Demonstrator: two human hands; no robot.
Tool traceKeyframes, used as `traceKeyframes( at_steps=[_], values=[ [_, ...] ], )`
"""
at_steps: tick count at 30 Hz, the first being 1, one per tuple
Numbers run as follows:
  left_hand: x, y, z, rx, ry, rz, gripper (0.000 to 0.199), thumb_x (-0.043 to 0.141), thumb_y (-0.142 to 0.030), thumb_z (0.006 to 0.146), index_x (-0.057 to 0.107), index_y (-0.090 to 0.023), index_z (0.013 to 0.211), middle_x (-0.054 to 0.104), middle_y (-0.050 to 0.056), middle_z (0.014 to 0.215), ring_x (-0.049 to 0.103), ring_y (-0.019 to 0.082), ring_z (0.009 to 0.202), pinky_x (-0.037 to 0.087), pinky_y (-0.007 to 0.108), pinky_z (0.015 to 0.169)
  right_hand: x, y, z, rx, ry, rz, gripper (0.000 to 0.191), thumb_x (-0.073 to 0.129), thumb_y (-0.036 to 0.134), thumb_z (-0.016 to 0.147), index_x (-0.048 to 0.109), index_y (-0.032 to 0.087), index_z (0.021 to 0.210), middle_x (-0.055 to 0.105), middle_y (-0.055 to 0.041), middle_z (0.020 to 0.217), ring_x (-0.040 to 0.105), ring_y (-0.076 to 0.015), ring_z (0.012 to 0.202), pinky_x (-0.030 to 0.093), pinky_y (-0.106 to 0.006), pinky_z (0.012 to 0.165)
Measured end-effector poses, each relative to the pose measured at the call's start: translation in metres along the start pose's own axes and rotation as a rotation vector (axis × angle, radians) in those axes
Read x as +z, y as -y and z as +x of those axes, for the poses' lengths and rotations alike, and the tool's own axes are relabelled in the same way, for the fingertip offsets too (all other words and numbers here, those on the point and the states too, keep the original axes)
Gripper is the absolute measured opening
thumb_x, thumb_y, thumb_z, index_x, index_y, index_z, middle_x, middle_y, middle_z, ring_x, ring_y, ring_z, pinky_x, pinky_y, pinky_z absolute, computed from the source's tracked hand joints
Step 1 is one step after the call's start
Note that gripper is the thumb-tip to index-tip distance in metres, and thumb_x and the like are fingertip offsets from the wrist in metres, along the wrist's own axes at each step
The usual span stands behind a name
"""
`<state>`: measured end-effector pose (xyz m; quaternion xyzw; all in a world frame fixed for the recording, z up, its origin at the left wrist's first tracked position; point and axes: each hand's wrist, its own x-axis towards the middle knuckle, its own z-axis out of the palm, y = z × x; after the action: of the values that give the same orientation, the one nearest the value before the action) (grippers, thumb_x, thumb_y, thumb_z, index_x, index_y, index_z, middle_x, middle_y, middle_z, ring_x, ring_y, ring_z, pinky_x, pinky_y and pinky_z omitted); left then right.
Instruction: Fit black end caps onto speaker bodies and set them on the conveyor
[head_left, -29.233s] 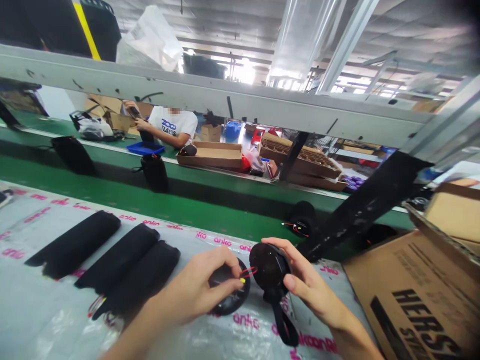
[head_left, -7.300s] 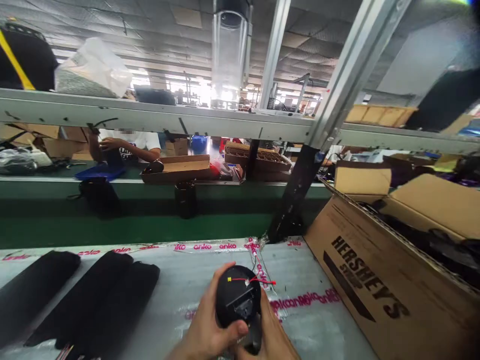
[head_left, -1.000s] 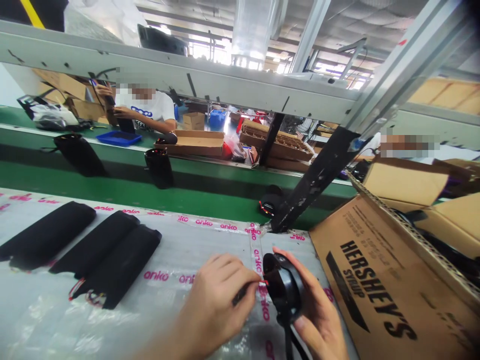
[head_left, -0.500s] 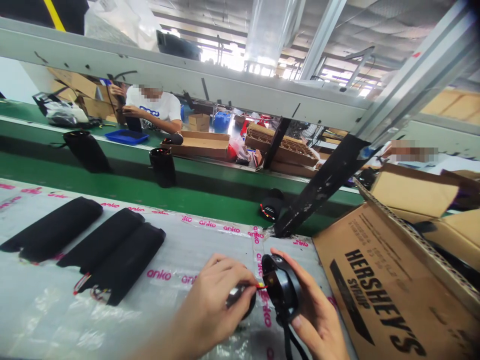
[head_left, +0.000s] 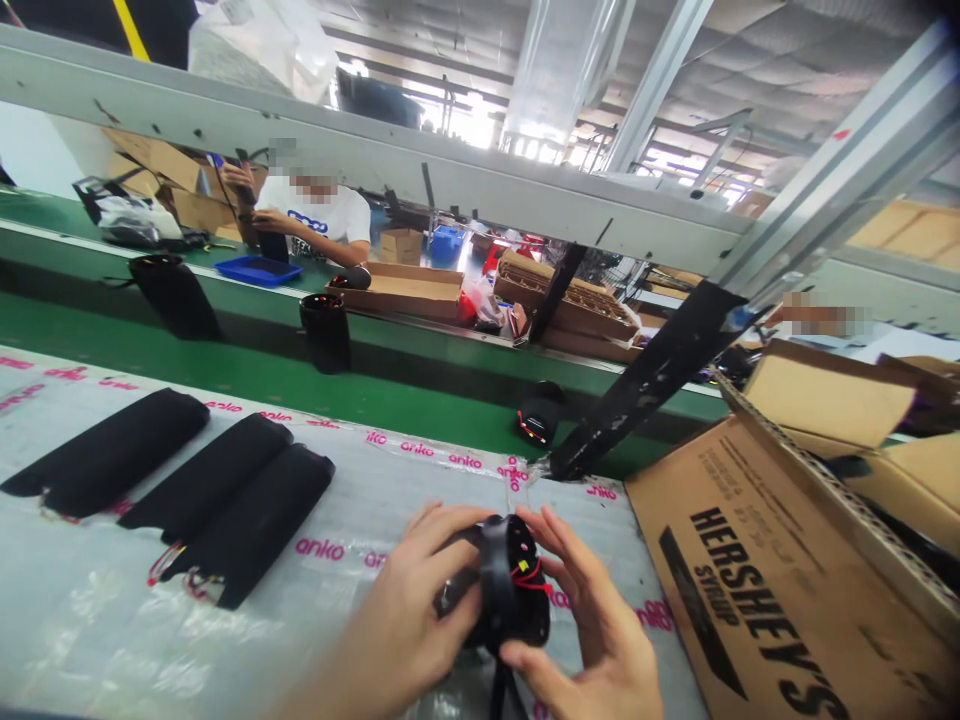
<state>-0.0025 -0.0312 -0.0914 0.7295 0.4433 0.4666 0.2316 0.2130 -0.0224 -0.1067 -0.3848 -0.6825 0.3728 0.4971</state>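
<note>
Black round housing (head_left: 510, 600) clasped between left hand (head_left: 405, 600) and right hand (head_left: 592, 610)

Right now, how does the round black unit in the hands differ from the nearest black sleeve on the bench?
The round black unit is disc-shaped, while the black sleeve is long. The unit is held up between the left hand and right hand; the sleeve lies flat on the plastic sheeting. Both are black and show red wires.

"HERSHEY'S SYRUP": black print, cardboard box (head_left: 739, 610), near right. "anko": pink, repeated, plastic sheeting (head_left: 225, 640), near left.
</note>
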Motion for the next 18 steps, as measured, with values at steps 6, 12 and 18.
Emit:
traceKeyframes(
  at_steps=[6, 12, 18],
  values=[
    [0.007, 0.008, -0.005, -0.284, -0.053, -0.345, 0.026, 0.074, -0.022, 0.094, 0.073, -0.025, 0.121, 0.073, 0.011, 0.142, 0.073, 0.028, 0.125, 0.061, 0.039, 0.105, 0.03, -0.011, -0.002, -0.056, -0.149, -0.049, 0.104, 0.098, 0.065, 0.067, 0.058, 0.032, 0.157, 0.07, -0.0132, 0.148, 0.067, -0.0411, 0.135, 0.056, -0.057, 0.116],
    [0.004, 0.025, -0.014, -0.373, -0.165, -0.771, 0.045, 0.042, -0.051, 0.113, 0.068, -0.021, 0.135, 0.073, 0.015, 0.143, 0.066, 0.03, 0.14, 0.053, 0.043, 0.12, 0.037, -0.01, 0.007, -0.151, -0.003, -0.156, 0.113, 0.103, 0.051, 0.069, 0.044, 0.039, 0.165, 0.072, -0.0104, 0.141, 0.069, -0.0397, 0.127, 0.057, -0.057, 0.111],
    [0.017, 0.028, -0.02, -0.368, -0.042, -0.547, 0.053, 0.039, -0.057, 0.112, 0.068, -0.023, 0.14, 0.077, 0.012, 0.136, 0.074, 0.031, 0.121, 0.058, 0.043, 0.108, 0.017, -0.007, 0.002, 0.132, 0.093, 0.169, 0.101, 0.088, 0.065, 0.084, 0.037, 0.041, 0.169, 0.055, -0.0071, 0.166, 0.054, -0.0374, 0.15, 0.044, -0.053, 0.126]
  ],
)
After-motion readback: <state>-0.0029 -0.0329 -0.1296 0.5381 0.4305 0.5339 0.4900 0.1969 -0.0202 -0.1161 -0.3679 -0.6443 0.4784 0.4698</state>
